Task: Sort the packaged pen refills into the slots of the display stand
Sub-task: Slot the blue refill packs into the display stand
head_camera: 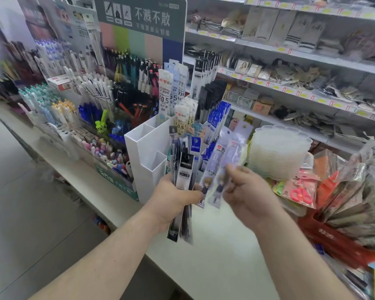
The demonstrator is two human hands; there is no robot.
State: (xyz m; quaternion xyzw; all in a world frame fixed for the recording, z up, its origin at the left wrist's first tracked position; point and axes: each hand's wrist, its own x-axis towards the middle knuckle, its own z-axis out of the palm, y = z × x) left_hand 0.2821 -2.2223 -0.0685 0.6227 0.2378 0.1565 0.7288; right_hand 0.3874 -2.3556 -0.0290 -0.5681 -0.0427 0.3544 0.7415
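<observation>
We see the left hand (171, 200) low in the middle, its grip clamped round a fanned bundle (183, 169) of packaged refills, mostly dark packs that stand upright and poke out below the fist. At three o'clock from it, the right hand (245, 191) pinches a pale pack (222, 167) with a cartoon figure printed on it; that pack is blurred and tilts toward one o'clock. A second pale pack (211, 169) lies between the two hands, and we cannot tell which hand holds it.

At eleven o'clock from the left hand stands the white stand (143, 156) on the white counter (214, 245), with open square slots at its front. Its rear slots, at twelve o'clock from the bundle, already hold upright refills (165, 98) marked 0.5. Blue packs (218, 118) stand at one o'clock from the bundle.

At ten o'clock from the stand we see trays of pens (52, 105). At three o'clock from the right hand sits a stack of clear lids (277, 152), and shelves (290, 57) of goods run behind.
</observation>
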